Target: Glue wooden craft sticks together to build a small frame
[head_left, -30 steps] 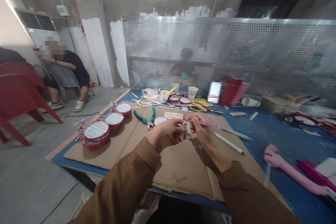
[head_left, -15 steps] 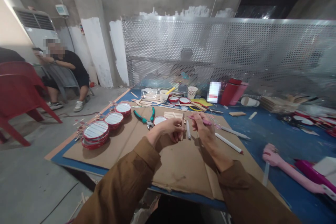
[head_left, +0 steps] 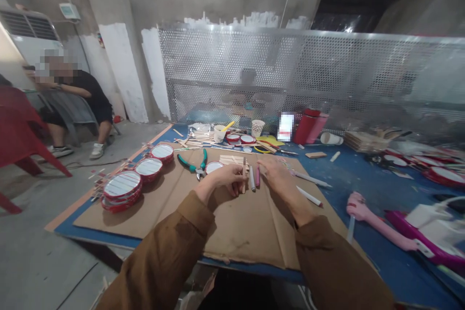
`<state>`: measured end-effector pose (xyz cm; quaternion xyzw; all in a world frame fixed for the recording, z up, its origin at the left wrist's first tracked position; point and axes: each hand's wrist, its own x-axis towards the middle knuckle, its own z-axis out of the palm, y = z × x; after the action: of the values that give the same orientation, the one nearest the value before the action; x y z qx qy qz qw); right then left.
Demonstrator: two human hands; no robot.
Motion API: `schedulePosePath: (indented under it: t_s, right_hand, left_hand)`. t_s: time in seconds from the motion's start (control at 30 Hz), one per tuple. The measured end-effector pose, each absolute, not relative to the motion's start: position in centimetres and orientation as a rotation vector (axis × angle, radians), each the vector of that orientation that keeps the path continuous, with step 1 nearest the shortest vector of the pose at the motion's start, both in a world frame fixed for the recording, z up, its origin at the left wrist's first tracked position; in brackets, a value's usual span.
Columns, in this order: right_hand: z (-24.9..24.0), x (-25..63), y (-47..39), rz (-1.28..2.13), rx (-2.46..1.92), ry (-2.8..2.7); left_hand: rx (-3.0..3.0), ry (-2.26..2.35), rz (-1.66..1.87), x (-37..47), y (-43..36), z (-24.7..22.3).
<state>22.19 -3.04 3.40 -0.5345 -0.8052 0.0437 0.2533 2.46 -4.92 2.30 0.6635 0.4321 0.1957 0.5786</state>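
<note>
My left hand [head_left: 232, 179] is closed around a thin flat wooden stick [head_left: 244, 180], held upright over the cardboard sheet [head_left: 247, 237]. Opposite it, my right hand [head_left: 279, 184] has its fingertips at the far end of a pink marker [head_left: 257, 176], whose near part shows uncovered. Beside that marker lies a white-grey marker [head_left: 252, 179], between the two hands. Behind the left hand are a stack of wooden sticks [head_left: 232, 160] and a small red-rimmed drum [head_left: 213, 167]. Green-handled pliers [head_left: 199, 170] rest farther left.
Several red-rimmed drums [head_left: 121, 185] stand along the cardboard's left side. More white markers [head_left: 309, 196] lie right of my right hand. Paper cups [head_left: 257, 127], a phone [head_left: 285, 127] and a red bottle [head_left: 307, 126] line the back. A pink hammer-like tool [head_left: 381, 225] lies right.
My right hand has lowered the pink marker from a raised, sideways position to beside the white-grey one. My left hand keeps the stick. The view has turned slightly right.
</note>
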Motion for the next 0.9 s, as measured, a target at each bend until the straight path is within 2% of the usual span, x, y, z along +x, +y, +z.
schedulePosePath:
  t_s: [0.13,0.33,0.43,0.73,0.9]
  right_hand:
    - [3.5,22.1,-3.2,-0.001,-1.438,-2.198]
    - [3.3,20.8,-4.0,0.197,-1.392,-2.247]
    - [3.2,21.0,-3.8,0.177,-1.455,-2.261]
    - [4.9,25.7,-2.7,-0.227,-2.056,-2.006]
    - [4.5,28.2,-2.0,-0.216,-2.348,-1.752]
  left_hand:
    - [1.576,1.000,0.453,2.4,-4.9,2.3]
    - [1.560,1.016,0.456,2.5,-4.8,2.0]
    - [1.565,1.035,0.445,2.4,-4.7,2.0]
    - [1.583,1.026,0.460,2.4,-4.9,2.1]
    - [1.571,1.060,0.443,2.7,-5.1,2.5]
